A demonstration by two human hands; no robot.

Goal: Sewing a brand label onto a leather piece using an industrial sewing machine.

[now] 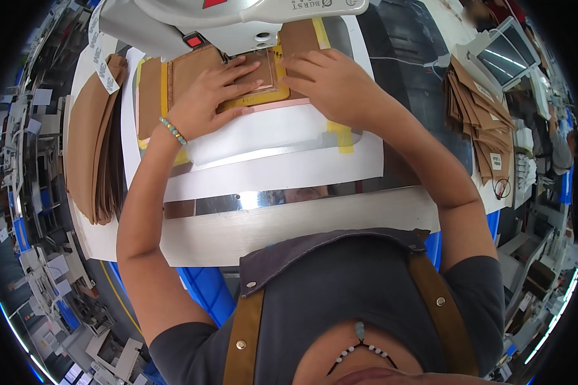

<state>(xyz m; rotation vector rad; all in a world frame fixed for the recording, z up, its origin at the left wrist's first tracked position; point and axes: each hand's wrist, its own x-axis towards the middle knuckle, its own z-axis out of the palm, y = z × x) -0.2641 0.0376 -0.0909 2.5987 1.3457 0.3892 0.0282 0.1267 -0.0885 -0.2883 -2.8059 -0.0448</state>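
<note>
Apron: grey bib apron [340,282] with tan straps is sitting nearest the camera, against the surface edge.
Surface: white machine surface [282,173] is carrying a metal strip and the work.
Left hand: left hand [205,96] is lying flat, fingers spread, palm down on the brown leather piece [192,67]; nothing clamped, just pressing. Beaded bracelet [172,130] is sitting on the wrist.
Right hand: right hand [331,80] is arching over, fingers together, tips pressing the yellow template frame [263,97]; no pinch showing.
Arm pose: both forearms are reaching forward, elbows out, wrists converging at the needle.
Work position: leather piece is lying inside the template, under the sewing machine head [237,16].
Progress: piece is looking placed and aligned; stitching not visible, cannot tell whether sewn.
Left stack: brown cut pieces [90,147] are piling up on the left.
Right stack: more brown pieces [481,122] are fanning out far right, by a small screen [504,58].
</note>
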